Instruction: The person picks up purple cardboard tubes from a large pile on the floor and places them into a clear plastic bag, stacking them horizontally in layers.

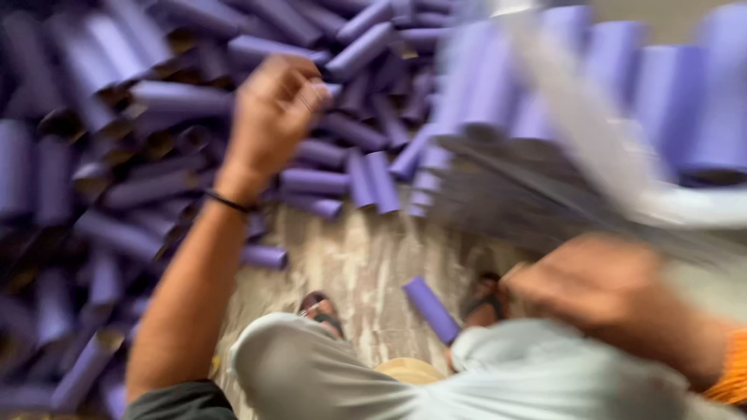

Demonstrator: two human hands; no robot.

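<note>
Floor (pixel 366 257): pale stone or marble-like surface, grey-brown veining, bare strip visible centre frame only. Rest of floor covered: loose heap of purple tubes (pixel 156 187) spread over left and top. Upright purple tubes (pixel 669 101) packed in rows at upper right, heavily blurred. Pale wall patch (pixel 661 15) at top right edge. Light soft, even, no hard shadows. Whole view motion-blurred; no furniture or window discernible.

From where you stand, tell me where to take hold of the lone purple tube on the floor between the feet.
Probably grip the lone purple tube across its middle, coming from above: it lies flat and slanted on the floor, with both long sides seemingly free.
</note>
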